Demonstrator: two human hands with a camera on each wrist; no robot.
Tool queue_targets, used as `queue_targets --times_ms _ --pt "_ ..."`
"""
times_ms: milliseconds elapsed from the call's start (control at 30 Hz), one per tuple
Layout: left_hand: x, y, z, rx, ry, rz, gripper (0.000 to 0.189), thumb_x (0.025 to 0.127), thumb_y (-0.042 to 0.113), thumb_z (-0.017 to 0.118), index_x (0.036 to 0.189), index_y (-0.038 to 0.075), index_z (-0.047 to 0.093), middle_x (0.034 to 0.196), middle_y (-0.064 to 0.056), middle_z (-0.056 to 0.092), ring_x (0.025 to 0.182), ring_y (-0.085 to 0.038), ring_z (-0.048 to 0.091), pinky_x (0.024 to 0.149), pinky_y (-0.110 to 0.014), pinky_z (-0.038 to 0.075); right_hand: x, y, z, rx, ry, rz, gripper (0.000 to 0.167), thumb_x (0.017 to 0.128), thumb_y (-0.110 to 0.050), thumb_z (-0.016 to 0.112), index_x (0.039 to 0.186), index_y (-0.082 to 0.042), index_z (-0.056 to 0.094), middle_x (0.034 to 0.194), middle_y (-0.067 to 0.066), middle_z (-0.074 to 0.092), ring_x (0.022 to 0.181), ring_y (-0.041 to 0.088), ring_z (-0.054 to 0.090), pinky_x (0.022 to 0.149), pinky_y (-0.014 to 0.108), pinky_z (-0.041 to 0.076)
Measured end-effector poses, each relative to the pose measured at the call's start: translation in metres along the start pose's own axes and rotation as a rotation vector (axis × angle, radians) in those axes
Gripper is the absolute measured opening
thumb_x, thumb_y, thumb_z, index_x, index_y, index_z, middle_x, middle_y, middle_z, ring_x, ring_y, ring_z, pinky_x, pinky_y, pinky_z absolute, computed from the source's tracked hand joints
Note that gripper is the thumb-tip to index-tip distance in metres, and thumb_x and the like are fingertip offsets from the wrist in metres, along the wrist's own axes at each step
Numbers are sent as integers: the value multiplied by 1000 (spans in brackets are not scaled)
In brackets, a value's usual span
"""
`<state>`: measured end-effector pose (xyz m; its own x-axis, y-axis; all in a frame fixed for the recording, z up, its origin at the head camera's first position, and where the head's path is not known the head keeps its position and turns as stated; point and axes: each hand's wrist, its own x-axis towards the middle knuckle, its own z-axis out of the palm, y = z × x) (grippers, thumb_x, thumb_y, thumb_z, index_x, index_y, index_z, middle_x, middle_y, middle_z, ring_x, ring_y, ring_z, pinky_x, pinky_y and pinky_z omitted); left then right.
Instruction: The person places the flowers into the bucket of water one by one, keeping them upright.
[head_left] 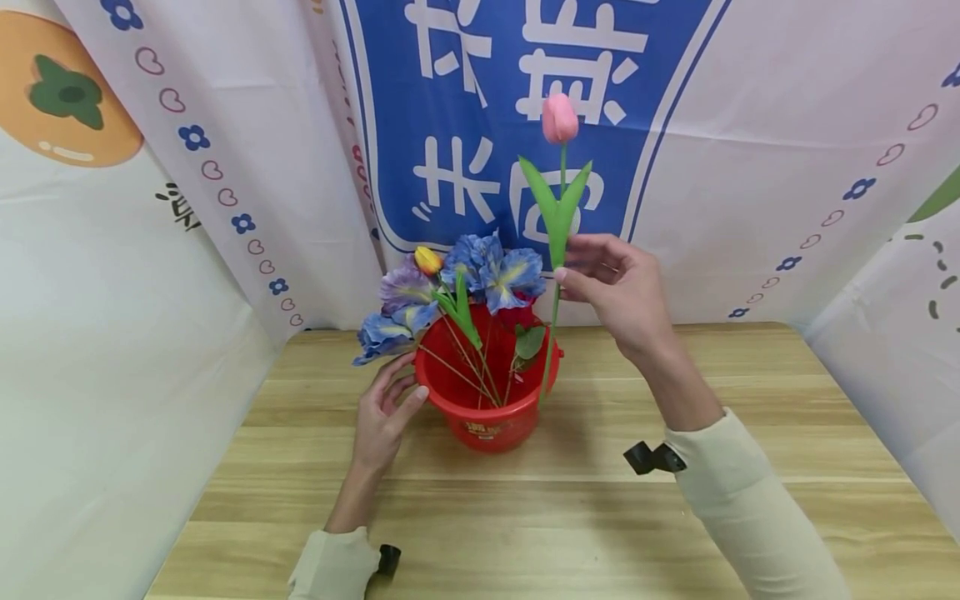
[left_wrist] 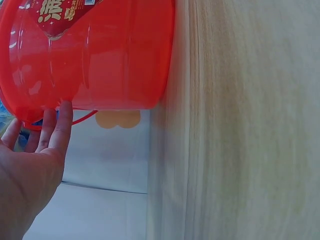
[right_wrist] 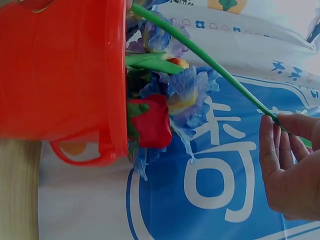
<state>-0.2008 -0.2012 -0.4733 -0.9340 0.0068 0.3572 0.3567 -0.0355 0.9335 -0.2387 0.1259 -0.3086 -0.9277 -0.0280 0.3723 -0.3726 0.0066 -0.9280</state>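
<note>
My right hand [head_left: 626, 292] pinches the green stem of an artificial pink tulip [head_left: 560, 121] between thumb and fingers. The tulip stands upright, its stem [right_wrist: 210, 60] running down to the right side of the red bucket's rim; whether the tip is inside cannot be told. My left hand [head_left: 382, 421] touches the left side of the red bucket [head_left: 491, 429], fingers fairly straight against its wall in the left wrist view. Inside the bucket lean blue irises [head_left: 510, 279], a purple flower [head_left: 405, 286], a yellow-orange tulip [head_left: 428, 261] and a red rose [right_wrist: 152, 122], partly hidden.
The bucket stands near the back of a wood-grain table [head_left: 420, 517]. Behind it hangs a white cloth [head_left: 720, 192] with a blue printed panel [head_left: 397, 167]. A red bucket handle [right_wrist: 75, 160] hangs on the far side in the right wrist view.
</note>
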Motion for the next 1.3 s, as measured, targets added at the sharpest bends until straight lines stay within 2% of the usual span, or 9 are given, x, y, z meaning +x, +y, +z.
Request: queue_targets --times_ms 333,700,933,1300 --pt "1 0 0 -4 -1 3 54 98 -7 66 151 -6 53 153 -17 54 122 -18 68 93 -22 64 9 6 21 0 3 -35 39 96 -1 77 135 -1 70 115 11 76 96 18 76 79 30 69" --pt "1 -5 0 -22 3 48 54 97 -11 66 149 -10 53 146 -6 58 118 -9 70 91 -19 63 5 28 44 -44 -67 -39 38 95 1 78 132 -2 72 115 21 75 92 21 75 77 27 68" --pt "1 -4 -1 -24 1 42 54 97 -11 66 149 -10 53 147 -6 58 117 -9 69 90 -19 64 -2 42 62 -123 -108 -35 34 94 0 79 128 -3 74 112 18 77 96 26 77 78 25 67" --pt "1 -4 0 -24 -1 50 54 96 -12 66 149 -9 54 146 -4 60 118 -13 70 90 -20 64 -8 48 94 -151 -112 19 33 92 0 81 124 -5 77 112 16 78 98 29 80 83 35 69"
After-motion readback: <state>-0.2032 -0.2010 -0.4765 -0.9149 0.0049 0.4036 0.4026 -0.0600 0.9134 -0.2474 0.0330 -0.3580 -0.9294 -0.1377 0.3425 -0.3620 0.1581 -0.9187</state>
